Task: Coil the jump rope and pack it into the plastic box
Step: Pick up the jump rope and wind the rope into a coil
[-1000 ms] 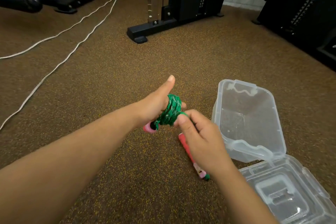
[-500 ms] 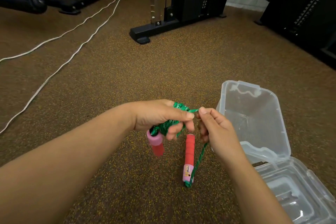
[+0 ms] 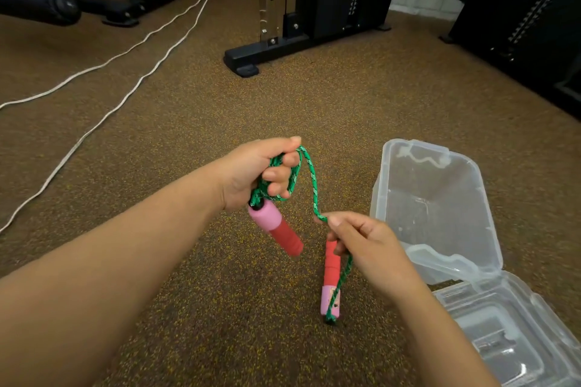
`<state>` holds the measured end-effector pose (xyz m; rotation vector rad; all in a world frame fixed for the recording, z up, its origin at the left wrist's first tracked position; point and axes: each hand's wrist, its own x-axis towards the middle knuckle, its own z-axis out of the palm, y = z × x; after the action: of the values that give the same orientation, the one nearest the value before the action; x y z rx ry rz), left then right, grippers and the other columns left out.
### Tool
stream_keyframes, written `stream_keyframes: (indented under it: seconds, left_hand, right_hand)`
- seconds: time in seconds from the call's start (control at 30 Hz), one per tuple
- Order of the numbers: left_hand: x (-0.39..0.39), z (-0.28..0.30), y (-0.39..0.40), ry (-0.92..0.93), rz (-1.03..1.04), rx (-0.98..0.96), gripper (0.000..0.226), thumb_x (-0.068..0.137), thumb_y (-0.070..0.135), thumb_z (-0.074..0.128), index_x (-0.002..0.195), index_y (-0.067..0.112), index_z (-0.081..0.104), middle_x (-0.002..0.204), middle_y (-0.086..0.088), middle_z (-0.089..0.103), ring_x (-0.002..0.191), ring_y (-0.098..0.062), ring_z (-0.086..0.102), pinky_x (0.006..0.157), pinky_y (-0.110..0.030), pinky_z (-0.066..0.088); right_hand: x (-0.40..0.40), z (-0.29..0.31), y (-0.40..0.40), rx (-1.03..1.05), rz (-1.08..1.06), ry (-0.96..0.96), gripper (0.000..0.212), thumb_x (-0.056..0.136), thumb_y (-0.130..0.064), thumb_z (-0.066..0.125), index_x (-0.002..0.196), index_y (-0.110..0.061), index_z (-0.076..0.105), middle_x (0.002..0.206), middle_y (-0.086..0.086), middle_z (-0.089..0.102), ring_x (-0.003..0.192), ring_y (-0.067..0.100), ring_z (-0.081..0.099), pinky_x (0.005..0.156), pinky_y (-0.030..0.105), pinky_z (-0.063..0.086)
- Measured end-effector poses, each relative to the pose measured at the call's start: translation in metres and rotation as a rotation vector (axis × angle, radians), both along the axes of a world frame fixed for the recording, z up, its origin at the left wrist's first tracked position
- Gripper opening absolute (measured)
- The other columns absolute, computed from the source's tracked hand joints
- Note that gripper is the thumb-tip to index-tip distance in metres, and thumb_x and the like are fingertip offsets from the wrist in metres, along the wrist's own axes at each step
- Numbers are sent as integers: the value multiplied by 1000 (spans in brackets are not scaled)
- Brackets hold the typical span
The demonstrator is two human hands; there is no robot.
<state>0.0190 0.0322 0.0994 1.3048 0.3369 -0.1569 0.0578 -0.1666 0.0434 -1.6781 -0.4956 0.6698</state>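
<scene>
A brown speckled rubber gym floor (image 3: 188,122) is filling the view. At four o'clock, a clear plastic box (image 3: 434,207) is sitting on it, with its hinged lid (image 3: 515,336) lying open flat at five o'clock. Two white cables (image 3: 132,72) are trailing across the floor from twelve o'clock toward nine. At twelve o'clock, the black base of a weight machine (image 3: 283,47) is resting on the floor, with more dark equipment (image 3: 63,3) standing at ten and two o'clock.
</scene>
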Motion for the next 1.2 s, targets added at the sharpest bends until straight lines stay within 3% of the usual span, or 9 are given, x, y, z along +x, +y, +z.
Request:
stream_keyframes:
  seconds: [0.23, 0.4, 0.57, 0.7, 0.87, 0.97, 1.03, 1.07, 1.2]
  left_hand:
    - [1, 4, -2, 16, 50, -79, 39, 95, 34, 39, 58, 22, 41, 31, 10, 28, 31, -8, 33, 46, -19, 44]
    - [6, 3, -19, -4, 135, -230, 32, 96, 34, 41, 77, 16, 59, 37, 9, 39, 33, -6, 36, 48, -18, 44]
    - [9, 2, -19, 13, 112, -309, 70, 95, 54, 25, 118, -5, 56, 92, -15, 73, 63, -19, 64, 73, -28, 53]
    - [9, -3, -24, 80, -36, -108, 92, 89, 67, 6, 130, -5, 44, 113, -22, 67, 95, -26, 69, 102, -35, 41]
    - [4, -7, -27, 182, -236, 296, 104, 79, 77, -5, 131, 4, 47, 109, -22, 67, 100, -25, 68, 91, -39, 45]
    - [-2, -10, -28, 201, -222, 540, 99, 83, 75, 1, 140, -4, 16, 134, -38, 30, 129, -45, 29, 110, -59, 18]
    - [-3, -8, -29, 172, -289, 486, 98, 85, 74, 5, 133, -2, 44, 118, -37, 55, 119, -42, 52, 109, -54, 31]
    - [-3, -7, -30, 149, -358, 434, 92, 86, 72, 7, 112, 4, 63, 90, -26, 68, 92, -35, 66, 94, -45, 45]
    - [-6, 2, -31, 120, -603, 310, 52, 94, 53, 33, 95, 11, 65, 49, 4, 48, 51, -16, 51, 68, -30, 49]
  right_hand:
    - [3, -28, 4, -47, -244, -63, 11, 83, -19, 72, 77, -28, 71, 67, -13, 69, 62, -2, 57, 66, 21, 44]
    - [-12, -39, 4, -300, -157, -514, 20, 92, -39, 54, 78, -26, 60, 68, -9, 63, 63, 7, 57, 60, 32, 45]
    - [-34, -29, 7, -390, 10, -814, 37, 92, -57, 22, 71, -29, 34, 61, -9, 46, 61, 19, 54, 54, 37, 42]
    - [-38, -12, 13, -274, 61, -759, 34, 90, -53, 28, 74, -25, 39, 60, -10, 45, 62, 15, 50, 57, 38, 40]
    - [-31, 18, 14, 32, 36, -388, 30, 87, -45, 38, 79, -25, 59, 59, -12, 55, 56, 7, 51, 58, 39, 48]
    - [-20, 34, 12, 178, -24, -234, 30, 95, -33, 43, 75, -20, 60, 58, -2, 61, 59, 20, 52, 55, 37, 43]
    - [-11, 39, 9, 211, -83, -173, 32, 100, -24, 42, 76, -13, 58, 46, -9, 55, 51, 20, 48, 53, 26, 39]
    - [-7, 40, 8, 199, -124, -155, 32, 100, -23, 42, 75, -12, 58, 44, -12, 49, 48, 10, 46, 52, 21, 38]
    - [7, 27, 3, 129, -236, -149, 34, 90, -46, 49, 65, -25, 58, 51, -5, 36, 50, 11, 33, 52, 30, 29]
